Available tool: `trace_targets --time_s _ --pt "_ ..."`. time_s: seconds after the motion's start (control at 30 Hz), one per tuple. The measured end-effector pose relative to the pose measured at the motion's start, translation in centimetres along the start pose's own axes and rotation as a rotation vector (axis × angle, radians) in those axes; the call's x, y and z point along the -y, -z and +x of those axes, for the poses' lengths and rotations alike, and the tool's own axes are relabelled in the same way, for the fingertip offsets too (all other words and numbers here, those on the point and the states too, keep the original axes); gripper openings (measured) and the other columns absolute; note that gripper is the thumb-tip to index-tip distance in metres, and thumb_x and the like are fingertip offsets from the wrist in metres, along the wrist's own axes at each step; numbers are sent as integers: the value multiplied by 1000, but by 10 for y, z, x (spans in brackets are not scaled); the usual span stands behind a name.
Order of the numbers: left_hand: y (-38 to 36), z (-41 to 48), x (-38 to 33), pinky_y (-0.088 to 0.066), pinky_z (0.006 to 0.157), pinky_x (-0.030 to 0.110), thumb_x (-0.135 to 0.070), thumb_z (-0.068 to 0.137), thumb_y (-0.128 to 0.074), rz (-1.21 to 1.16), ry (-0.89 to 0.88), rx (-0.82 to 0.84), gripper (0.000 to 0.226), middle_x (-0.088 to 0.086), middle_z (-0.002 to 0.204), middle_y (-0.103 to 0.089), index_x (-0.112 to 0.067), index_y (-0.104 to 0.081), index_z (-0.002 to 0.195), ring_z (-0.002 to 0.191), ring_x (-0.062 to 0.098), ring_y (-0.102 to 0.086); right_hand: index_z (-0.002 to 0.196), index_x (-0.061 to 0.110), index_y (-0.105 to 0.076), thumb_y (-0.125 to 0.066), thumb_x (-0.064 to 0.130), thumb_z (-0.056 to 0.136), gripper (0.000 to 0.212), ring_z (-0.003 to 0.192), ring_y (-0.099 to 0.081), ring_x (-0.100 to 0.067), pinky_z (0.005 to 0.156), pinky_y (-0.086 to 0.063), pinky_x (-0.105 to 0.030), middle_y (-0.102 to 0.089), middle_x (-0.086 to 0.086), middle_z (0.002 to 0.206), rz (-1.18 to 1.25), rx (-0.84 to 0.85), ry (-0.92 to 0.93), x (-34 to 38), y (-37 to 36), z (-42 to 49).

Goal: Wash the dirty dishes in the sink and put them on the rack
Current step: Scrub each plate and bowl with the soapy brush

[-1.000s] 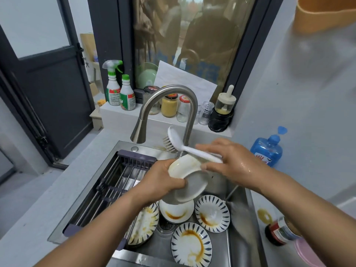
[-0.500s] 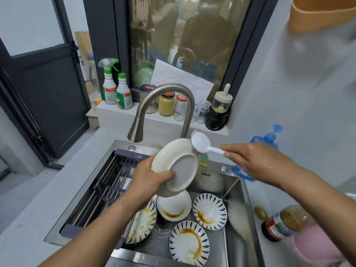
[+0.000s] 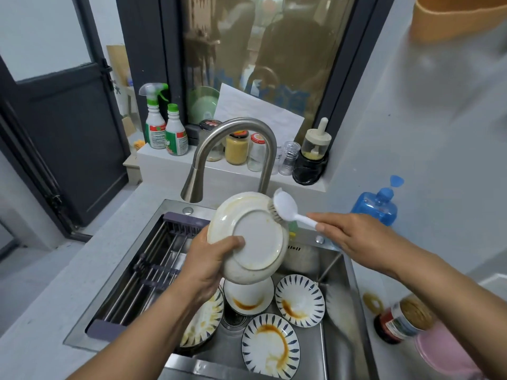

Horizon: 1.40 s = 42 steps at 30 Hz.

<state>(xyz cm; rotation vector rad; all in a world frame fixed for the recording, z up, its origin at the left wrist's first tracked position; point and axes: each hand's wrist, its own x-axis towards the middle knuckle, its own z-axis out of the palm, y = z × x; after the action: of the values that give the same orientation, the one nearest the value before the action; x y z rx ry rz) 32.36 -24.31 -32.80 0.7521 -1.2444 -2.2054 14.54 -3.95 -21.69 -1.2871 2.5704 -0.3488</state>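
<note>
Plate (image 3: pixel 253 238) — white, underside toward the camera — hangs tilted over the sink (image 3: pixel 337 272), gripped at its rim by the left hand (image 3: pixel 211 266); the right hand (image 3: pixel 354 237) pinches a white brush (image 3: pixel 285 208) — bristles touching the plate's upper edge.

Your grey counter (image 3: pixel 41 311) carries a steel sink (image 3: pixel 337 270), set in. A rack (image 3: pixel 153 270) lies across the sink's 9 o'clock side. In the basin, round the drain (image 3: pixel 233 319):
- white plate (image 3: pixel 248 300) with a brown smear at 12
- striped plate (image 3: pixel 300 300) at 2
- second striped plate (image 3: pixel 270 349) at 5
- stained plate (image 3: pixel 203 322) at 9, partly hidden by your arm

On the counter at the sink's 3 o'clock are a blue soap bottle (image 3: pixel 375 208) at the back, and a jar (image 3: pixel 403 320) and a pink thing (image 3: pixel 444 355) nearer you. The ledge (image 3: pixel 170 163) at 12 holds a spray bottle (image 3: pixel 155 124), a green-capped bottle (image 3: pixel 175 133), a mustard jar (image 3: pixel 236 148) and a black-based dispenser (image 3: pixel 311 160).
</note>
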Motion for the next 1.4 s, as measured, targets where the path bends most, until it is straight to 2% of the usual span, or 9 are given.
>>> trace_targets --time_s 0.07,0.2,0.37,0.67,0.77,0.87,0.97,1.2,1.4 --pt "3 1 -1 -60 85 47 1 66 -78 -81 -1 6 52 17 110 -75 -9 -67 117 104 35 -72 126 57 -58 -49 45 103 27 64 -57 5 65 -48 -16 -66 20 76 169 -17 4 -4 -5 2" --pt "-3 -1 0 -62 82 42 1 68 -74 -177 5 106 54 19 113 -74 -7 -66 121 106 33 -72 124 52 -61 -71 51 89 37 50 -50 -3 47 -40 -19 -68 8 77 576 -116 -81 9 -14 10" --pt "-13 -7 1 -60 86 45 1 72 -74 -144 53 264 57 21 118 -72 -6 -62 127 109 34 -71 128 30 -64 -89 27 75 59 93 -74 -14 82 -62 -29 -77 5 102 732 -81 -35 26 -22 19" --pt "-17 0 -18 -61 86 36 3 78 -81 524 -53 371 45 6 109 -76 -19 -70 116 101 21 -73 139 54 -51 -82 39 83 65 105 -60 -6 91 -49 -26 -64 16 114 221 44 171 38 -9 26" --pt "-14 1 -10 -59 74 26 5 78 -78 562 -91 250 41 -2 98 -77 -26 -71 104 91 14 -73 145 59 -38 -44 69 94 52 104 -55 -9 87 -48 -34 -52 15 114 -155 -69 220 44 9 20" --pt "-5 5 -4 -54 72 25 6 78 -76 557 -90 188 39 -5 93 -77 -25 -71 101 89 14 -72 144 63 -32 -21 67 99 47 93 -57 -11 70 -48 -32 -53 15 99 -368 -75 305 55 22 7" --pt "-3 6 -3 -55 73 26 3 77 -79 513 -96 166 38 -5 93 -78 -22 -71 105 88 13 -72 143 65 -29 -23 64 101 42 91 -60 -13 69 -52 -35 -61 14 99 -468 -41 348 59 18 3" --pt "9 5 -2 -61 86 47 -3 62 -85 181 -58 41 54 6 104 -78 -17 -69 111 100 29 -73 129 56 -60 -49 48 103 30 56 -53 9 49 -35 -16 -57 36 62 -40 -6 73 8 25 16" --pt "10 10 1 -60 88 49 5 73 -73 -255 43 40 61 22 120 -71 -4 -59 131 112 36 -69 124 59 -61 -53 46 101 28 54 -52 1 53 -39 -15 -59 17 61 109 -1 25 -16 4 7"
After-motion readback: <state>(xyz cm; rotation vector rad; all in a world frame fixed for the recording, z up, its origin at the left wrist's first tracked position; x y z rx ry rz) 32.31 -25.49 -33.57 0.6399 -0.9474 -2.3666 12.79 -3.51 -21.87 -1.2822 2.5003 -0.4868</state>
